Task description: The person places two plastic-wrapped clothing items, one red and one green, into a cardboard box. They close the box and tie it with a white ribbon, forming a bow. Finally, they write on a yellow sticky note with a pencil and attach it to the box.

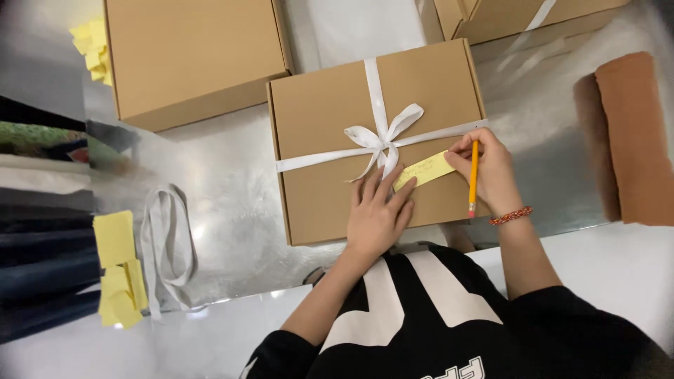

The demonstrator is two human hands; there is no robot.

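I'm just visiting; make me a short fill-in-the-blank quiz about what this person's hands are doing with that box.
1. The right hand holds an orange ____.
2. The left hand presses flat on the brown cardboard box, which is tied with a white ____.
3. The small paper note on the lid, between both hands, is coloured ____.

Missing words: pencil; ribbon; yellow

A plain brown cardboard box (330,140) wears a white satin ribbon bow (381,137); the paper note (425,169) is yellow, the wooden pencil (473,174) orange.
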